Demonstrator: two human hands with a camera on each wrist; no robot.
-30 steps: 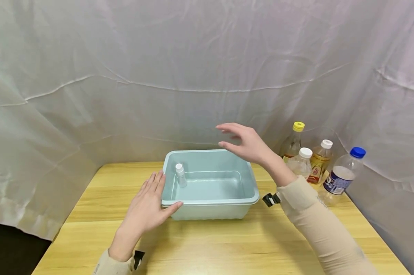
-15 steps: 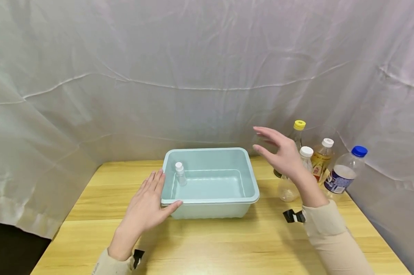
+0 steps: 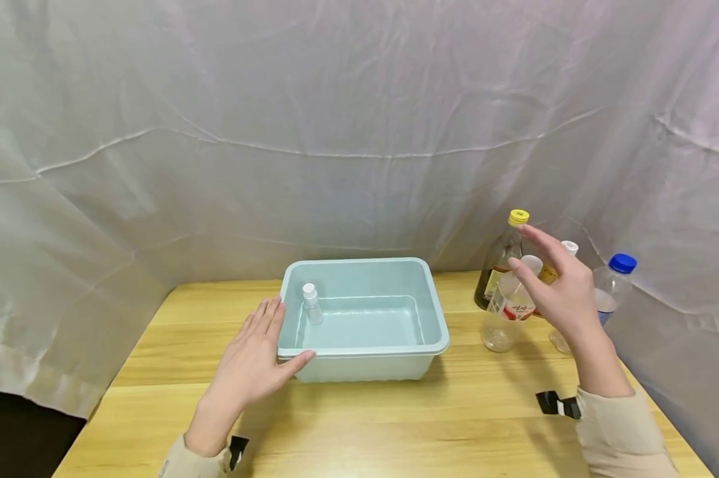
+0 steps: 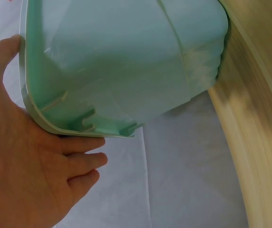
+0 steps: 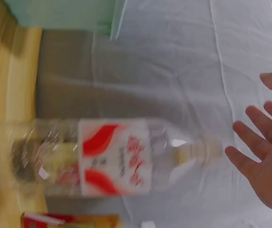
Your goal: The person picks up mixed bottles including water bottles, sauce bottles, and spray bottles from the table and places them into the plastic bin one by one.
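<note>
My left hand [image 3: 248,368] rests with straight fingers against the near left corner of the pale blue-green plastic tub [image 3: 359,350]. In the left wrist view its thumb and fingers [image 4: 86,164] touch the rim from outside. Inside the tub, by its left wall, stands a small clear bottle with a white cap [image 3: 313,305]. My right hand [image 3: 565,292], fingers apart, hovers at the clear bottle with a red and white label [image 3: 505,312]. In the right wrist view that bottle's capped top [image 5: 207,149] lies just short of the fingertips, and nothing is held.
Behind stands a dark-labelled bottle with a yellow cap [image 3: 502,262]. A white-capped bottle [image 3: 569,247] is partly hidden by the right hand. A blue-capped bottle [image 3: 619,279] stands at the far right. Grey cloth [image 3: 359,133] hangs behind the wooden table [image 3: 359,425].
My right hand has moved right, from above the tub's right side over to the bottles. The left hand has stayed at the tub's corner.
</note>
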